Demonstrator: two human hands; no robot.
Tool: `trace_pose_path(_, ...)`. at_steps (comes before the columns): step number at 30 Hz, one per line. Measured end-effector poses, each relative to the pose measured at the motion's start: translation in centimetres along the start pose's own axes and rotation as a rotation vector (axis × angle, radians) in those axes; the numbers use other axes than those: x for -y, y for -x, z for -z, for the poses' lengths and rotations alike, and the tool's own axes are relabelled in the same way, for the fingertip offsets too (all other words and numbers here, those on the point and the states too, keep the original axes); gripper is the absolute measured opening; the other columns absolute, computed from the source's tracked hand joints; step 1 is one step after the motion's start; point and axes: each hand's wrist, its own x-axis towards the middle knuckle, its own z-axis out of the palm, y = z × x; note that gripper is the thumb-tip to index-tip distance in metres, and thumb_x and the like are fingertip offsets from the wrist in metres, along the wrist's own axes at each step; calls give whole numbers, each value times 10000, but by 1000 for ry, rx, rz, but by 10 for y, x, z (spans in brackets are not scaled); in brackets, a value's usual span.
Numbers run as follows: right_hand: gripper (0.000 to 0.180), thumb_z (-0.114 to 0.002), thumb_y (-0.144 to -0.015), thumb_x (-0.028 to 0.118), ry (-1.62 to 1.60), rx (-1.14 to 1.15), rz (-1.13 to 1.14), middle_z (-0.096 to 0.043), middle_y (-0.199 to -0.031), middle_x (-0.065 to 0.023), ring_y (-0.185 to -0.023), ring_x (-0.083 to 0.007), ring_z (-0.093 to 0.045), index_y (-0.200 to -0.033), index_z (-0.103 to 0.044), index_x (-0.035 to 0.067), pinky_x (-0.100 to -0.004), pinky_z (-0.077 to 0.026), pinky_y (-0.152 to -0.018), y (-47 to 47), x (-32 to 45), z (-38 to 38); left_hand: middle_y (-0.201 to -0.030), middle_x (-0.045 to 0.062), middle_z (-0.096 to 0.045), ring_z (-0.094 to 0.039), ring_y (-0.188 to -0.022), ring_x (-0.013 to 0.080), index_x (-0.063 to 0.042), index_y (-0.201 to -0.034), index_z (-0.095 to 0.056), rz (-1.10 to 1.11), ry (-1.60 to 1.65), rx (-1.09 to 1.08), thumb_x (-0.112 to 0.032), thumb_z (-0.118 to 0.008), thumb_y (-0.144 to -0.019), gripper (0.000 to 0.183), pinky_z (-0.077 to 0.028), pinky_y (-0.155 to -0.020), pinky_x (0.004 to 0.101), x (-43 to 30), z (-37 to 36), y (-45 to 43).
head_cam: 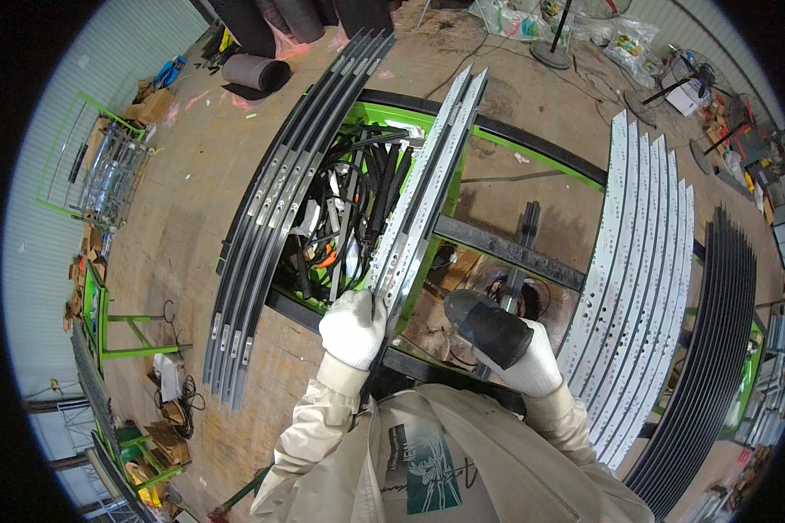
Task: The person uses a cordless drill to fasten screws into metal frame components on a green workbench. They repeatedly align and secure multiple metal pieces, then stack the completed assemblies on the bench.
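My left hand, in a white glove, grips a metal profile rail at its near part. This rail is one of two lying side by side across a green-and-black frame bench, with metal plates at their middle. In my right hand, also gloved, is a dark power drill, its nose pointing left toward the rails but apart from them. The fingers around the drill's handle are mostly hidden. Under the rails, a green bin holds black strips, cables and an orange-handled item.
Several dark rails with metal plates lie left across the bench. White film-covered profiles and black profiles lie right. Beyond are a dark roll and standing fans. A green stand is on the left.
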Motion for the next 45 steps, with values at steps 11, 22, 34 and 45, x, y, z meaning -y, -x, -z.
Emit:
trace_pose_path(11, 378, -841, -1036, 28, 53, 112, 57, -886, -1305, -181, -1139, -336, -884, -1414, -833, 19, -413, -696, -983, -14, 20, 5, -1332, 215, -773, -791, -1136, 333, 123, -1580, -623, 903, 1661, 23, -3, -699, -1120, 484, -672, -981, 395, 5, 41, 1)
trace_pose_path(22, 421, -909, -997, 22, -90, 186, 54, -882, -1372, -173, -1226, -294, -875, -1413, -844, 2, -385, -692, -1049, -22, 34, 2, -1386, 226, -768, -784, -1092, 282, 54, -1611, -627, 954, 2002, 162, -197, -749, -1196, 499, -648, -773, 306, 16, 32, 5)
trace_pose_path(34, 489, -922, -984, 40, -149, 159, 7, -869, -1416, -168, -1254, -318, -867, -1464, -827, 23, -411, -693, -1071, -22, 39, 4, -1437, 253, -766, -792, -1217, 314, 127, -1629, -569, 750, 1543, 115, -133, -741, -1175, 550, -674, -1065, 395, 3, 42, 5)
trace_pose_path(45, 526, -892, -1008, 22, -117, 204, 50, -844, -1470, -182, -1294, -325, -853, -1525, -796, 24, -416, -683, -1106, -21, 38, 9, -1144, 203, -801, -753, -878, 286, 97, -1591, -629, 671, 2066, 280, -236, -720, -1197, 524, -606, -721, 308, 16, 34, 4)
